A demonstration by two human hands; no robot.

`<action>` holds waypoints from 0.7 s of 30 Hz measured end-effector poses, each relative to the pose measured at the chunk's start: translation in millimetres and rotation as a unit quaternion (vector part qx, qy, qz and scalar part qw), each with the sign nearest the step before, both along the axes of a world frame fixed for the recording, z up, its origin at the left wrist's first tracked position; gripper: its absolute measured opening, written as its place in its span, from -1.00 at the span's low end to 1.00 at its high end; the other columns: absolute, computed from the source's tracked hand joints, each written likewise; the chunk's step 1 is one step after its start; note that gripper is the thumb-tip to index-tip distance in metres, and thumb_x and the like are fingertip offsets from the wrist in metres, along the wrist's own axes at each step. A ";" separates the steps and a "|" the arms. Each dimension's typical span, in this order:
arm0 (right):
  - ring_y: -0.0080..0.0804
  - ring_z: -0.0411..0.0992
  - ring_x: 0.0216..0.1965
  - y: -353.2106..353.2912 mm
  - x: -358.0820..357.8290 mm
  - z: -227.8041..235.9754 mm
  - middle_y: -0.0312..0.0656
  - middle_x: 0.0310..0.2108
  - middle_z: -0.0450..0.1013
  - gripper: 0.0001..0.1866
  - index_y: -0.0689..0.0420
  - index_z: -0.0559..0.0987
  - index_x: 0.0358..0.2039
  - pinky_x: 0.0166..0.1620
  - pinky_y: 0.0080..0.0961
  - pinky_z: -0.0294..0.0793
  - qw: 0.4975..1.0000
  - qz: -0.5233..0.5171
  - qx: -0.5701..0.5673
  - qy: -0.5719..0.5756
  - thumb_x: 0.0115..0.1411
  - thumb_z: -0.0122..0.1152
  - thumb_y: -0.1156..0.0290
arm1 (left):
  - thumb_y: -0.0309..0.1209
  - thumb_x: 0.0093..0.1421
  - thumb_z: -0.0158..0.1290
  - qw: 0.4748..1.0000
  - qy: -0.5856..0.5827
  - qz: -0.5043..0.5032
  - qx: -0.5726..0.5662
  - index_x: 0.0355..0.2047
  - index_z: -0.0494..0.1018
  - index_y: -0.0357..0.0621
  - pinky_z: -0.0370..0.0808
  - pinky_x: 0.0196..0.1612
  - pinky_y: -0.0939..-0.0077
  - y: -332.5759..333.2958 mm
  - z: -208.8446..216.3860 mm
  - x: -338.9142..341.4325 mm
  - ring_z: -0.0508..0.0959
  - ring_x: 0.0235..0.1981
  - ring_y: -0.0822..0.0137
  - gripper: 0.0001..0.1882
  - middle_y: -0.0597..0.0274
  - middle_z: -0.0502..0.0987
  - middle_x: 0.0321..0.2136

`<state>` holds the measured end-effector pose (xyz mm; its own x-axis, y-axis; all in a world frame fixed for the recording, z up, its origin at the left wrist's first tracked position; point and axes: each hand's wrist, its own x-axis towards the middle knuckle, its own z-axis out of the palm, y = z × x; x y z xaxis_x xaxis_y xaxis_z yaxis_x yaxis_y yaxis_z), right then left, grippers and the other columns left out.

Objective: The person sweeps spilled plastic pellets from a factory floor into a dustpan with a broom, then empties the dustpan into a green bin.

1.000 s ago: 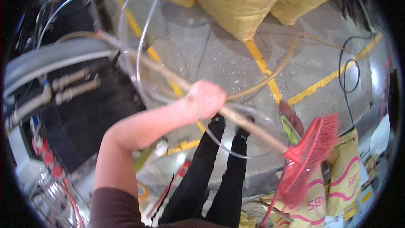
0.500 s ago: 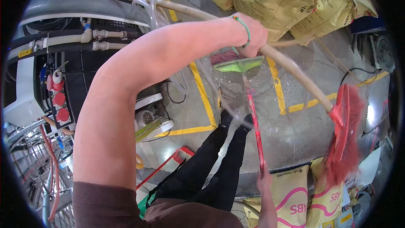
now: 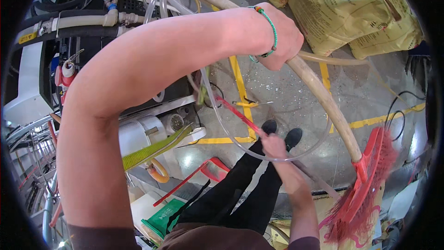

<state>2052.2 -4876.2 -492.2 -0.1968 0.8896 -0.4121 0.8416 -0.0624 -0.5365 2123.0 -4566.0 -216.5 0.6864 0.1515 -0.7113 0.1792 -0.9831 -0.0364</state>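
My left hand [image 3: 283,37], a green cord bracelet at its wrist, is closed round the pale wooden handle of a broom [image 3: 323,93]. The broom's red head [image 3: 367,171], with long red bristles, hangs at the right, bristles blurred. Lower down, my right hand [image 3: 274,147] grips the red handle of a second broom [image 3: 236,115]. That handle slants up left toward a blurred green part [image 3: 203,88], mostly hidden behind my left forearm. A loop of clear hose [image 3: 231,139] hangs across the view, passing close by my right hand.
Pale granules [image 3: 268,88] lie scattered on the grey floor, marked with yellow lines. Full yellow sacks [image 3: 340,14] stand at the far right. Machinery with pipes [image 3: 78,24] fills the left. A red long-handled dustpan [image 3: 215,169] and a yellow-handled tool [image 3: 249,104] lie near my feet.
My right hand has moved up and left with the red-handled broom, whose green head swung left behind my forearm. The wooden-handled broom's red head has dropped lower. My view has shifted.
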 end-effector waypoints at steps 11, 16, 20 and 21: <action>-0.01 0.44 -0.47 -64.7 9.3 35.8 0.00 -0.55 0.44 -0.58 -0.26 0.21 0.04 -0.39 -0.13 0.40 0.956 -0.131 -0.263 0.004 0.14 -0.16 0.33 | -0.42 -0.19 0.02 0.995 -0.081 0.023 0.043 -0.47 0.49 -0.14 0.47 -0.40 0.32 6.8 0.8 -19.5 0.54 -0.42 0.16 -0.80 0.12 0.53 -0.53; 0.01 0.43 -0.46 -104.6 42.9 97.6 0.04 -0.56 0.42 -0.57 -0.27 0.20 0.06 -0.40 -0.11 0.37 0.936 -0.077 -0.344 -0.021 0.14 -0.16 0.31 | -0.42 -0.18 0.01 0.998 -0.049 0.004 0.041 -0.45 0.48 -0.13 0.47 -0.39 0.33 -0.8 4.0 -26.2 0.54 -0.41 0.17 -0.78 0.14 0.53 -0.51; -0.04 0.44 -0.43 -44.0 -29.6 31.6 0.08 -0.52 0.43 -0.53 -0.23 0.20 0.07 -0.37 -0.15 0.41 0.979 -0.051 -0.194 0.032 0.11 -0.13 0.38 | -0.41 -0.19 0.01 0.998 -0.048 -0.001 0.042 -0.46 0.48 -0.14 0.47 -0.40 0.32 -9.4 -2.7 -28.3 0.54 -0.42 0.14 -0.79 0.12 0.52 -0.53; -0.04 0.45 -0.43 -17.1 -63.0 4.5 0.03 -0.48 0.44 -0.53 -0.21 0.21 0.06 -0.40 -0.18 0.43 0.977 -0.057 -0.196 0.057 0.09 -0.12 0.38 | -0.41 -0.19 0.01 0.998 -0.041 -0.005 0.047 -0.46 0.48 -0.14 0.47 -0.40 0.32 -12.5 -6.0 -28.7 0.54 -0.42 0.14 -0.79 0.12 0.52 -0.53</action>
<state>1989.2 -4893.3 -487.7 -0.1705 0.6860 -0.7073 0.7536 -0.3717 -0.5421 2094.3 -4578.5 -222.4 0.7442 0.2079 -0.6347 0.1752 -0.9778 -0.1148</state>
